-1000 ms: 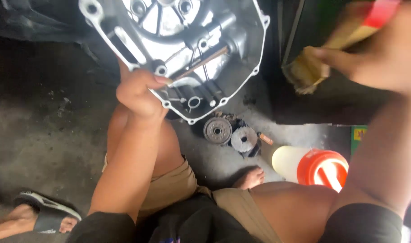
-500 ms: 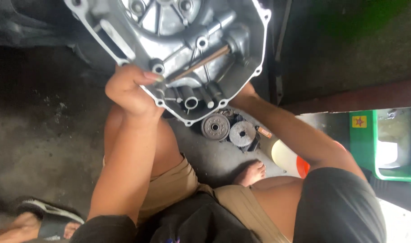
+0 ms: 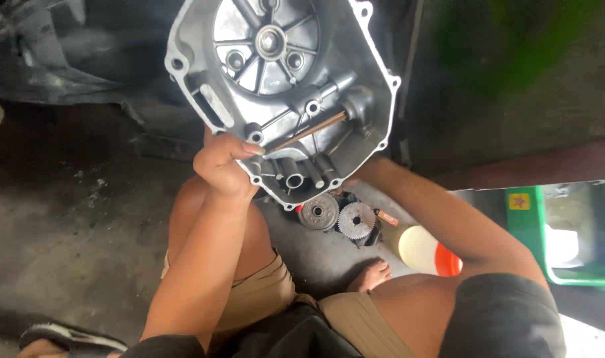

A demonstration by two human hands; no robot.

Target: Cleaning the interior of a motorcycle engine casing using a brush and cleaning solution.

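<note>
Engine cover [image 3: 276, 86], a grey cast-metal casing, is tipped up with its ribbed inside facing you, so its bores and the thin rod [image 3: 309, 131] across it are open to view. Your left hand [image 3: 226, 166] clamps its lower rim, fingers closed on the edge; your right hand reaches behind it, hidden, so you cannot tell its grip. Two gears [image 3: 337, 217] and a white-and-orange bottle [image 3: 427, 250] lie on the stained concrete floor [image 3: 63, 245] by your knees, near a green crate [image 3: 567, 232].

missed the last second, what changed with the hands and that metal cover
The right hand, which was raised holding a brush, has gone behind the grey cast-metal engine cover; hand and brush are now hidden. The cover sits a little further right. The left hand still grips its lower edge, and the two steel gears still lie on the floor.
</note>
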